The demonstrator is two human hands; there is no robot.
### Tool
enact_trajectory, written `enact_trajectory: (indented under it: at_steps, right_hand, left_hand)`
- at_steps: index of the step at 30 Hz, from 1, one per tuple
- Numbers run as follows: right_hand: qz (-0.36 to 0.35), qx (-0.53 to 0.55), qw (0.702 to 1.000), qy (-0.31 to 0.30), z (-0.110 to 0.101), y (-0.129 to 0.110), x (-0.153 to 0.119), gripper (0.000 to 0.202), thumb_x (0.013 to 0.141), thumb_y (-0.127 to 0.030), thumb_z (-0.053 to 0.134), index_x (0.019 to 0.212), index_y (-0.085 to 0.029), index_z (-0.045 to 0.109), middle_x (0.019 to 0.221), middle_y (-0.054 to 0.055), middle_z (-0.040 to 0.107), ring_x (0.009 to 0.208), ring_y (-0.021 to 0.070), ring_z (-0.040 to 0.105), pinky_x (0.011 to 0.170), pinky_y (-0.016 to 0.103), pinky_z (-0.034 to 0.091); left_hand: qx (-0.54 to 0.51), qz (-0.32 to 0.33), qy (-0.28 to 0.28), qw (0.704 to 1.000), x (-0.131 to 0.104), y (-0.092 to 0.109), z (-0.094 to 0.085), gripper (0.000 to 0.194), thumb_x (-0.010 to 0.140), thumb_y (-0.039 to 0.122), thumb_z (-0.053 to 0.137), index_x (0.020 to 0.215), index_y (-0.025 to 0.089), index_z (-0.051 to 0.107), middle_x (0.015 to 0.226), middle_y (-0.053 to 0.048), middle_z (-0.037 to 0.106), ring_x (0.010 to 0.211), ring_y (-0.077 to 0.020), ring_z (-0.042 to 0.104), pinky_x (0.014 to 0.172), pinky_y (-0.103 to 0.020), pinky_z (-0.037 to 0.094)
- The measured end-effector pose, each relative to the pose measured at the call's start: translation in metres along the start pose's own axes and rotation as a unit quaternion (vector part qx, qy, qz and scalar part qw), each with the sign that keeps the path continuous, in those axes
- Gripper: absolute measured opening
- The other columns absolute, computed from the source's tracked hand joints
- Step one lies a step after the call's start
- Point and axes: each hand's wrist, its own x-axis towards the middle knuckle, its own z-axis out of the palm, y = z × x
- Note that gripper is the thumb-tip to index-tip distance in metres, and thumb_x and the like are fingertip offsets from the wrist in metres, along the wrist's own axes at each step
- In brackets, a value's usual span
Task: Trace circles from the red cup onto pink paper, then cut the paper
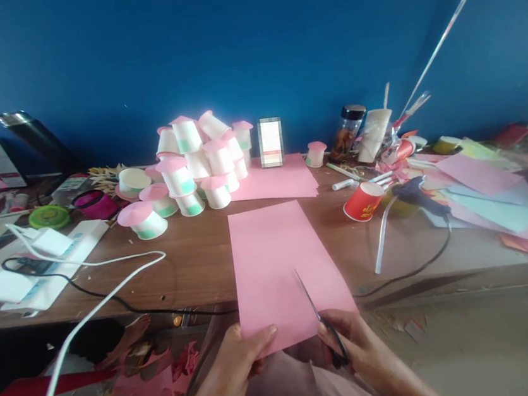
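Lengthwise forward-left, the scissors (315,311).

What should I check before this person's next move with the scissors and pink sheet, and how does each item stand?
1. Pink sheet held: ok, left hand at its near left corner.
2. Scissors held: ok, right hand, blades over the sheet.
3. Right grip through the handles: cannot tell, partly hidden.
4. Left hand away from the blades: cannot tell; thumb apart, fingers partly hidden.
5. Red cup apart from the sheet: ok.
6. Black cord clear of the sheet: not ok, seems to pass beneath.
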Motion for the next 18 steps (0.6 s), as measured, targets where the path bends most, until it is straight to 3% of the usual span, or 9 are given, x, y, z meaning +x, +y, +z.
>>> enact_trajectory:
  at_steps: [18]
  right_hand:
    - [0.001, 0.041, 0.999, 0.015, 0.0038, -0.0026, 0.0032, 0.054, 0.074, -0.067, 0.058, 0.060, -0.016, 0.053, 0.049, -0.004, 0.045, 0.044, 0.0065, 0.033, 0.043, 0.021, 0.026]
  left_hand:
    - [-0.018, -0.011, -0.004, 1.000, -0.0017, 0.0044, 0.0035, 0.034, 0.062, 0.048, 0.077, 0.068, 0.018, 0.063, 0.054, 0.004, 0.051, 0.049, -0.0076, 0.034, 0.046, -0.020, 0.025]
